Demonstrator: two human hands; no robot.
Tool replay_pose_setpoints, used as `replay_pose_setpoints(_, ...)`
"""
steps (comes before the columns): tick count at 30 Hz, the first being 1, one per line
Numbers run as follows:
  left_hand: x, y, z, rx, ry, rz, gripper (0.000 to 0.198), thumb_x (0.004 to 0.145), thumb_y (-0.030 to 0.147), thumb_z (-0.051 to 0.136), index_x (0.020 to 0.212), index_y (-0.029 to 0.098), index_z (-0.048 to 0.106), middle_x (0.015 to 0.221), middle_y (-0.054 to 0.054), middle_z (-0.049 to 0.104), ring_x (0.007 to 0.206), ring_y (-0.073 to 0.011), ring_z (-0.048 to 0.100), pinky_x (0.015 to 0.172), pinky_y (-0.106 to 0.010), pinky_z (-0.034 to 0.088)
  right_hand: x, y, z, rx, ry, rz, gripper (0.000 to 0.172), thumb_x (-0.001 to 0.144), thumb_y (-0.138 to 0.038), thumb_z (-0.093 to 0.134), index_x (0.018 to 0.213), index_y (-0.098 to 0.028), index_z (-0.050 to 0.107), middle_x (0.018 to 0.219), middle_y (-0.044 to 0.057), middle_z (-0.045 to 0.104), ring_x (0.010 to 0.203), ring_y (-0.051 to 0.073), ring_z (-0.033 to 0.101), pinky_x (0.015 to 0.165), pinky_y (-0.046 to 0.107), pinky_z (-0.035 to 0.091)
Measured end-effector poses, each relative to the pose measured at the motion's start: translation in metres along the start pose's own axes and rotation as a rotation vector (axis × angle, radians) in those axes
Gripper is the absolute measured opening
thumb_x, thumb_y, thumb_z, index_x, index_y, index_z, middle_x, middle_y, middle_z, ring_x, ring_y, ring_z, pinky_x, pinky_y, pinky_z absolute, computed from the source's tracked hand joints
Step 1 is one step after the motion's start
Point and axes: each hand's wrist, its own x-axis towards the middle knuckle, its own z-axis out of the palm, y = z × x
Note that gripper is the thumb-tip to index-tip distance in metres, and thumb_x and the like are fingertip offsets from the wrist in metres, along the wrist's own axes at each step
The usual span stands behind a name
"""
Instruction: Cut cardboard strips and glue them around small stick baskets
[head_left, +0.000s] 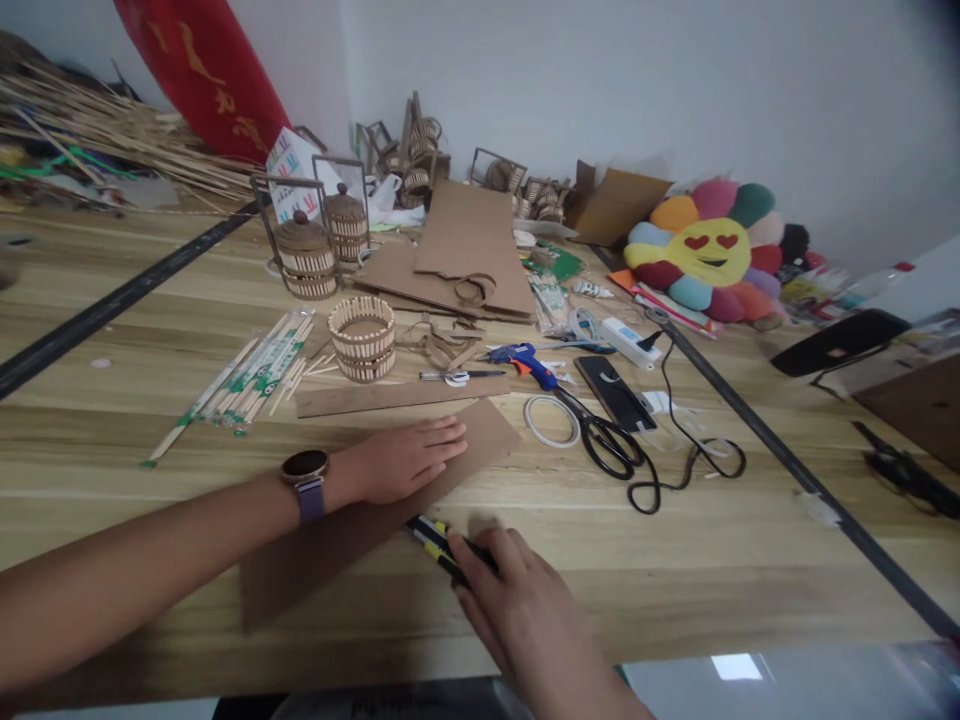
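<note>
A sheet of brown cardboard (480,440) lies slantwise on the wooden table in front of me. My left hand (409,460) rests flat on it, fingers stretched out, with a watch (305,467) on the wrist. In my right hand (521,600) is a yellow and black utility knife (435,545), its front end at the cardboard's near edge. Whether the blade touches the cardboard I cannot tell. Just beyond the sheet is a narrow cardboard strip (397,397). A small round basket of wooden sticks (363,340) stands behind that strip.
Packed chopsticks (259,370) lie left. A blue glue gun (525,364), tape roll (551,421), black scissors (609,445), phone (616,393) and looped black cable (686,463) lie right. Lidded baskets (306,255), stacked cardboard (465,235) and a flower cushion (709,252) stand farther back.
</note>
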Motion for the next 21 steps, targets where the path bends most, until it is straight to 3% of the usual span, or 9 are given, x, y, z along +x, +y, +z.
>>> replay_pose_setpoints(4, 0.011, 0.003, 0.005, 0.147, 0.099, -0.002, 0.040, 0.106, 0.022, 0.037, 0.139, 0.009, 0.057, 0.152, -0.015, 0.053, 0.149, -0.0269, 0.036, 0.125, -0.046, 0.030, 0.000, 0.015, -0.006, 0.040, -0.068, 0.021, 0.043, 0.090, -0.016, 0.065, 0.133, -0.017, 0.061, 0.105, 0.011, 0.067, 0.089, 0.024, 0.069, 0.073, 0.034, 0.062)
replay_pose_setpoints(8, -0.010, 0.005, -0.003, 0.174, 0.070, 0.081, 0.039, 0.106, 0.019, 0.034, 0.129, 0.009, 0.064, 0.147, -0.017, 0.057, 0.141, -0.0264, 0.047, 0.122, -0.044, 0.035, 0.003, 0.022, -0.009, 0.090, -0.105, 0.037, 0.049, 0.086, -0.012, 0.068, 0.134, -0.015, 0.062, 0.106, 0.012, 0.067, 0.092, 0.025, 0.069, 0.075, 0.036, 0.064)
replay_pose_setpoints(14, -0.056, 0.005, -0.011, 0.039, -0.017, -0.058, 0.044, 0.108, 0.022, 0.034, 0.150, 0.018, 0.048, 0.160, -0.006, 0.044, 0.149, -0.0196, 0.038, 0.124, -0.038, 0.033, 0.007, 0.022, -0.011, 0.109, -0.137, 0.042, 0.048, 0.087, -0.012, 0.068, 0.134, -0.015, 0.063, 0.108, 0.013, 0.067, 0.094, 0.026, 0.070, 0.077, 0.037, 0.065)
replay_pose_setpoints(21, -0.054, 0.006, -0.008, 0.032, -0.021, -0.091, 0.044, 0.108, 0.021, 0.034, 0.149, 0.017, 0.049, 0.160, -0.005, 0.043, 0.149, -0.0169, 0.037, 0.125, -0.034, 0.029, 0.001, 0.012, -0.006, 0.041, -0.092, 0.007, 0.050, 0.085, -0.013, 0.069, 0.135, -0.013, 0.062, 0.106, 0.014, 0.067, 0.093, 0.027, 0.071, 0.075, 0.037, 0.066)
